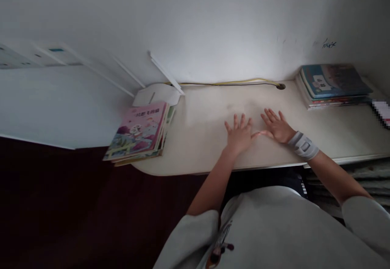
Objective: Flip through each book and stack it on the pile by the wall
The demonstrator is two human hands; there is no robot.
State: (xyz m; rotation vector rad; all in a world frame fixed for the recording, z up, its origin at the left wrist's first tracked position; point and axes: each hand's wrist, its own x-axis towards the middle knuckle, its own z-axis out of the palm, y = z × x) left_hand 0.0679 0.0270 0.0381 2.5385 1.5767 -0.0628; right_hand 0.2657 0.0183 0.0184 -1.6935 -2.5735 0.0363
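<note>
My left hand point(239, 135) lies flat on the white desk point(201, 139), its fingers spread and nothing in it. Beside it my right hand point(277, 127) also rests palm down with fingers stretched out, and the two thumbs meet or nearly meet. A grey band point(304, 145) wraps my right wrist. To the left, a stack of picture books point(138, 129) with a pink cover on top sits at the desk's rounded end, partly over the edge. A second pile of books point(333, 82), blue cover uppermost, lies at the back right.
A white router point(158, 95) with raised antennas stands behind the left books. Yellow and black cables point(225, 83) run along the wall to a round hole point(280, 86) in the desk. A phone-like object point(382, 112), partly pixelated, lies at the far right edge.
</note>
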